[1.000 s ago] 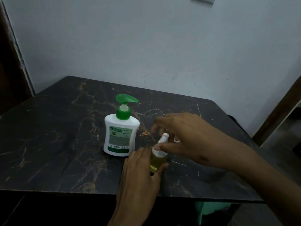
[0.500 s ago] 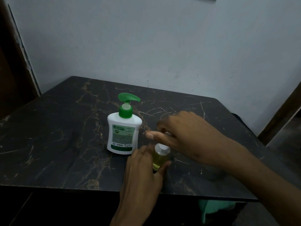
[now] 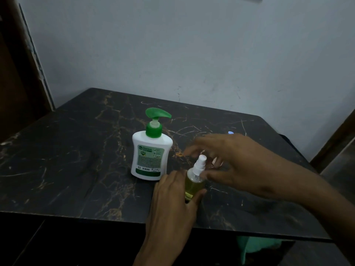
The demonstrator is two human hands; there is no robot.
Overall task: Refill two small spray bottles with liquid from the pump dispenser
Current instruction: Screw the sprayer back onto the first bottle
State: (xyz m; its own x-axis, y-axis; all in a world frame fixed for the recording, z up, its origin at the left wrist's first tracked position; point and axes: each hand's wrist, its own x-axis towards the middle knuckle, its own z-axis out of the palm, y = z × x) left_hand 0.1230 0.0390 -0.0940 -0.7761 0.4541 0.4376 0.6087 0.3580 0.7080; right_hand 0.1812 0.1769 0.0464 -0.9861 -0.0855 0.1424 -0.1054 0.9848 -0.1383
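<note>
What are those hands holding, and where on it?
The left hand grips the spray bottle round its yellow body. The right hand is at its white sprayer; its grip can't be told.

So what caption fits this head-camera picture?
Left hand grips a spray bottle beside a pump dispenser; right hand at its nozzle.

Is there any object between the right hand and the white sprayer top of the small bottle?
Nothing visible. The right hand is right beside the sprayer top of the small bottle, which the left hand grips.
</note>
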